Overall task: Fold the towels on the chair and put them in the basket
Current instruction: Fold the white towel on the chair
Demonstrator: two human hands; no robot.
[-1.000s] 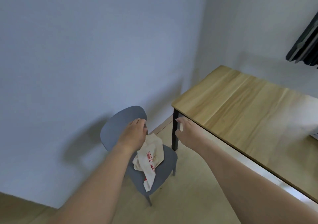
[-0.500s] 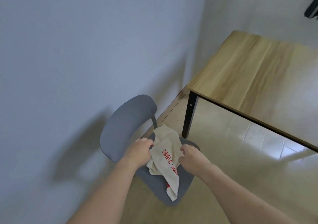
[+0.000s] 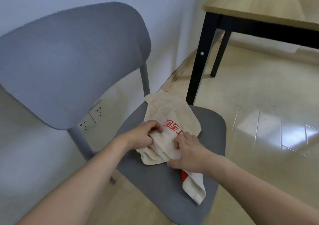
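Observation:
A crumpled cream towel with red printed characters lies on the seat of a grey chair. One end of the towel trails toward the seat's front edge. My left hand grips a bunch of the cloth at its left side, fingers curled into the folds. My right hand holds the towel's middle from the right, fingers curled on the fabric. No basket is in view.
The chair's backrest rises at the left, close to the wall with sockets. A wooden table on black legs stands at the right rear. Glossy tiled floor spreads to the right.
The view has dropped and closed in on the chair. Both hands came down from above the seat onto the towel and now grip it.

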